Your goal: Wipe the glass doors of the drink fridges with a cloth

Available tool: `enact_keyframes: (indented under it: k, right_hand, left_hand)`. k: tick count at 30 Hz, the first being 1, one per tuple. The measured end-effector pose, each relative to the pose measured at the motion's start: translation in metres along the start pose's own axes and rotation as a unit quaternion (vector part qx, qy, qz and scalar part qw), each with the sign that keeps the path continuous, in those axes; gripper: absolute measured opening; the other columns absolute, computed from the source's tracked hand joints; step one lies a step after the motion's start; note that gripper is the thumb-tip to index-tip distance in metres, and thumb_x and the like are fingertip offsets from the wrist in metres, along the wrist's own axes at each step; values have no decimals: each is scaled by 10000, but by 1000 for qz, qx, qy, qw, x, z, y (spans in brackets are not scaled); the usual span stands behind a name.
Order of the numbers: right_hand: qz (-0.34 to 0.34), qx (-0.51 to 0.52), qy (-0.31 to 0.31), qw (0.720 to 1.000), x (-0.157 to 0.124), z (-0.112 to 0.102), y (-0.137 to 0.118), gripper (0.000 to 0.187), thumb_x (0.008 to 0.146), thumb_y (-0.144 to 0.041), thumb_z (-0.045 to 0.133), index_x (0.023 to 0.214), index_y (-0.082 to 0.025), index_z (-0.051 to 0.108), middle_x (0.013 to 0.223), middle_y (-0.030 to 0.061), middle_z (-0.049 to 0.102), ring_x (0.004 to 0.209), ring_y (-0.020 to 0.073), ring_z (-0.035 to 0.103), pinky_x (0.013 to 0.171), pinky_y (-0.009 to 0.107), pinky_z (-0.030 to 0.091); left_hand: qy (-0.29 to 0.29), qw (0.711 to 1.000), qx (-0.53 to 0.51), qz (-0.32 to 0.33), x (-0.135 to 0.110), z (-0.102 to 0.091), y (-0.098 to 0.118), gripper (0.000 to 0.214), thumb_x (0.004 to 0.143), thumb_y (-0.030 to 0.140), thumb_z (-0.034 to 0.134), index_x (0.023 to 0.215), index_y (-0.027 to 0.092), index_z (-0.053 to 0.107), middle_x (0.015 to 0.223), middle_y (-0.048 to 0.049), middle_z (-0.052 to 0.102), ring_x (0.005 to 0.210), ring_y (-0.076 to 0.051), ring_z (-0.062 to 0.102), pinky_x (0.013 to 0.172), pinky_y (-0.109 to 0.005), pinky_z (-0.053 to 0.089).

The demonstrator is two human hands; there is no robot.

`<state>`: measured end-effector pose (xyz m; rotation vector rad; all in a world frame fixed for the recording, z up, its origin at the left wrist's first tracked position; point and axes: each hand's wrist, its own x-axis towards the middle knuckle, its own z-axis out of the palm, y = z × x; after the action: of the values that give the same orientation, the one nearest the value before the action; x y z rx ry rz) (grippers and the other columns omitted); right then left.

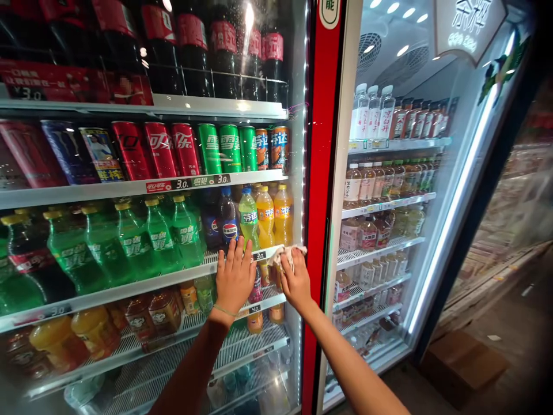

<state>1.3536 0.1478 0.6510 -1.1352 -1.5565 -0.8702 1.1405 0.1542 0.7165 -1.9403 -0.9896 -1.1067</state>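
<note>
My left hand [235, 275] lies flat with its fingers stretched against the glass door of a drinks fridge, in front of a shelf edge. Just right of it, my right hand [296, 282] presses a pale crumpled cloth [287, 256] to the same glass, close to the red door frame [322, 173]. Its fingers rest over the cloth. Behind the glass near my hands stand a Pepsi bottle [227, 216], a light green bottle [248, 213] and orange Fanta bottles [283, 212].
Green Sprite bottles [162, 233] fill the shelf to the left, with soda cans [162, 150] above them. A second fridge to the right holds several rows of bottles [374, 181]. A cardboard box [464, 363] sits on the floor at the lower right.
</note>
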Motion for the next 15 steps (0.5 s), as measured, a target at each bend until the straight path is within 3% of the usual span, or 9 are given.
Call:
enact_keyframes:
  k: [2,3,8,10,12,15]
  right_hand:
    - [-13,-9,7,1000,-10,4,0,848,982,-200,518,1679,-378,69,1747,18,136,1568,388,258,1143,656,507]
    - [-21,-14,13,1000,4,3,3,839,986,-193,524,1680,-365,86,1752,33,106,1574,381,254,1160,657,486]
    - [-38,6,39,999,164,-20,20,698,1049,-231,477,1671,-364,190,1760,8,100,1613,307,174,1292,594,306]
    - [-31,19,54,998,199,-26,17,654,1067,-236,431,1666,-373,205,1761,-18,108,1618,274,169,1304,572,289]
    - [-28,22,67,997,185,-24,7,670,1065,-219,429,1669,-375,184,1761,-18,113,1617,268,181,1300,570,304]
    - [-34,13,51,998,95,-9,-15,743,1029,-168,480,1676,-355,163,1760,14,116,1610,303,203,1264,596,364]
  left_hand:
    - [6,1000,6,4,-1,2,0,802,1018,304,533,1673,249,72,1654,-132,327,1549,-303,336,1312,-570,181]
    - [13,1000,10,4,-1,4,0,809,1016,315,544,1672,240,78,1652,-135,333,1553,-298,325,1317,-556,165]
    - [41,999,17,5,-1,8,2,812,1008,336,575,1667,222,115,1641,-122,366,1573,-262,279,1334,-486,99]
    - [44,999,16,6,0,6,2,800,1010,321,574,1665,220,126,1639,-115,373,1571,-258,289,1335,-477,100]
    - [40,999,13,15,1,1,0,780,1014,307,566,1662,212,141,1639,-105,382,1565,-256,309,1335,-463,109]
    - [24,999,1,36,-2,-9,-7,739,1016,265,554,1655,215,184,1645,-76,389,1558,-248,333,1327,-429,160]
